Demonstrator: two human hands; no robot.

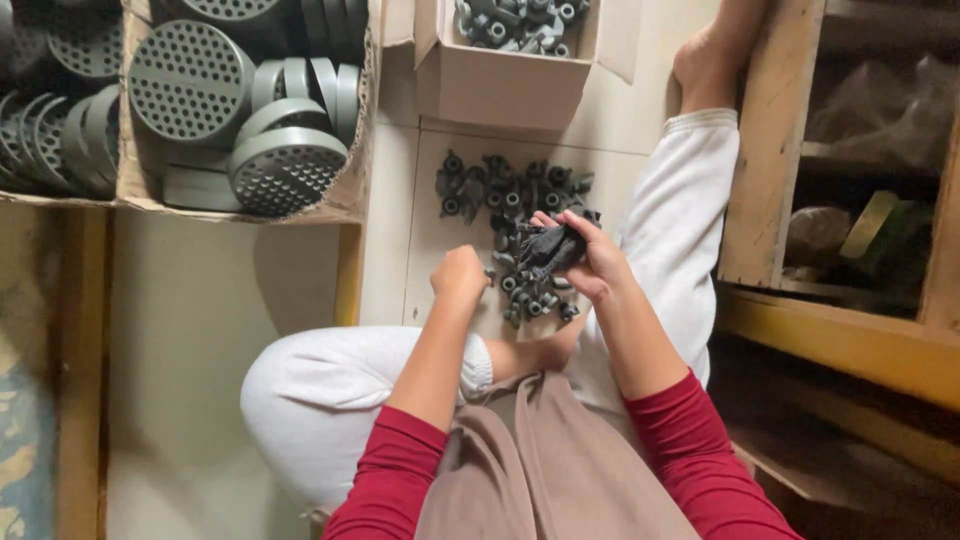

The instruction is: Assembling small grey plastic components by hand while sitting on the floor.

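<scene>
Your right fingers pinch a crumpled black cloth just above the pile of small grey fittings on the floor, while your left hand is balled shut beside it, seemingly mid-wipe, so you'll likely need another fitting in reach.

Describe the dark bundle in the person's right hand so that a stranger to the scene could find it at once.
Start at the pale floor between the person's white-trousered legs, where small grey fittings lie scattered. Just above their near end, the right hand grips a black crumpled bundle. Unlike the hard grey fittings, it looks soft, darker and is held off the floor.
</scene>
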